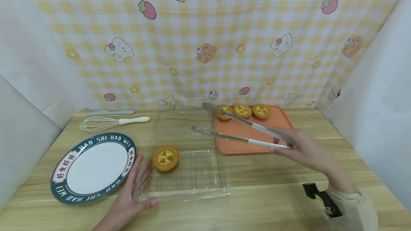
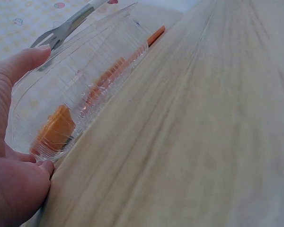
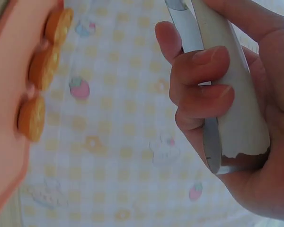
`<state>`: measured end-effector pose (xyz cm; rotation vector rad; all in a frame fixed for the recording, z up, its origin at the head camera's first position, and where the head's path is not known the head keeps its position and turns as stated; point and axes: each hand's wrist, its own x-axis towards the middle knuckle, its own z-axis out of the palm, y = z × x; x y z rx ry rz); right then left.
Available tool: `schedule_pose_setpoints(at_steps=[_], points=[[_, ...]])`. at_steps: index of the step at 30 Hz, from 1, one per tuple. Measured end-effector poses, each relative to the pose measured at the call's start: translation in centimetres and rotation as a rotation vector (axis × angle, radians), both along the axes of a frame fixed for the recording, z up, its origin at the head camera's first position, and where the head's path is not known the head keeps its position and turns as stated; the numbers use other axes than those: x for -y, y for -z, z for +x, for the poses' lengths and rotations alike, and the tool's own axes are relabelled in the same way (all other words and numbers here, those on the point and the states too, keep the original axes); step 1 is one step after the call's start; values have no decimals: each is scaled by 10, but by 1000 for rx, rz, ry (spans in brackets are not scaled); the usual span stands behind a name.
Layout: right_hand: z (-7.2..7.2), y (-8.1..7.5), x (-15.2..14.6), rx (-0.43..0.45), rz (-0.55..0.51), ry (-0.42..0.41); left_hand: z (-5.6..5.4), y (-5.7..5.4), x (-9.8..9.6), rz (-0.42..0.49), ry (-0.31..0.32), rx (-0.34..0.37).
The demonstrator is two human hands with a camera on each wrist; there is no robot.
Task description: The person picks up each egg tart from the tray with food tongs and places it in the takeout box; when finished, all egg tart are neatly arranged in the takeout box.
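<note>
My right hand (image 1: 303, 149) grips a pair of metal tongs (image 1: 253, 142) by the white-covered handles, with the fingers curled round them in the right wrist view. The tong arms stand apart over the clear plastic box (image 1: 199, 188), with nothing between the tips. One egg tart (image 1: 165, 158) with a yellow patterned top sits in the left part of the box. At the box's left side is my left hand (image 1: 130, 191), its fingers extended along the wall and the thumb near the front corner. Three more tarts (image 1: 242, 110) line the back of an orange tray (image 1: 237, 147).
The box's clear lid (image 1: 183, 122) is folded back behind it, toward the patterned cloth (image 1: 205, 27). On the left lie a green-rimmed plate (image 1: 96, 168), a whisk (image 1: 112, 122) and a pale flat knife (image 1: 110, 112). White cloth hangs at both sides of the wooden table (image 1: 269, 202).
</note>
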<state>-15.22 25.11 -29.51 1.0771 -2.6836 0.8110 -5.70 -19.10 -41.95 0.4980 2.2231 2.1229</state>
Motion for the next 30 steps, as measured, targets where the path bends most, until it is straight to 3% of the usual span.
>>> schedule_pose_setpoints(at_steps=[7,12,20,30], points=[[-3,-10,-48,39,76,257,0,0,0,-4,-4,-12],[-6,-11,-77,57,151,388,0,0,0,1,2,-23],[-10,-5,-103,144,170,492,-1,0,0,-1,2,-22],[-13,0,-119,272,189,525,-1,0,0,0,2,9]])
